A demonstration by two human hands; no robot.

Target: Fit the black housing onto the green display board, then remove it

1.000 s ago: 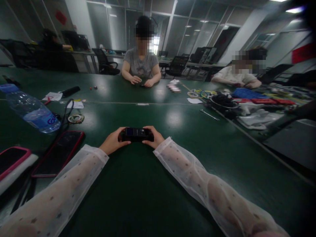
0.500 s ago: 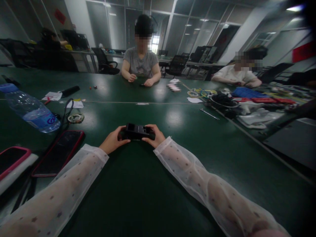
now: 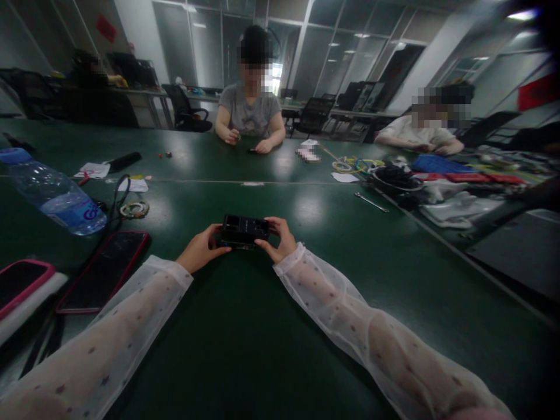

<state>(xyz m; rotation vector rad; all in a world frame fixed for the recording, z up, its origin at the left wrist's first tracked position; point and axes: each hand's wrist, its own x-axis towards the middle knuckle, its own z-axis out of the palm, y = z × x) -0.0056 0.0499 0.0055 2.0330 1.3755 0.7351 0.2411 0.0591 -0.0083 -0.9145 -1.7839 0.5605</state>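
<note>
Between my two hands is a small black box-shaped case (image 3: 245, 230) with cut-outs in its top face. My left hand (image 3: 205, 246) grips its left end, thumb along the near lower edge. My right hand (image 3: 280, 240) grips the right end, with the thumb on the near side and fingers behind. A thin, board-like edge shows under the front of the case; its details are too small to make out. Sheer white sleeves with dark stars cover both forearms. The case is over the green table (image 3: 245, 338); whether it touches the surface I cannot tell.
Left of me lie a water bottle (image 3: 65, 201), a red-edged phone (image 3: 105, 271), a pink-edged phone (image 3: 24, 280) and a bracelet-like ring (image 3: 134, 209). At right are a wrench (image 3: 371, 202) and piled cables (image 3: 394, 178). A person (image 3: 249, 111) sits opposite, another (image 3: 420, 131) at far right.
The right end of the black case has come up level, and its top now looks like one continuous face. My right hand has shifted slightly right; my left hand has stayed put.
</note>
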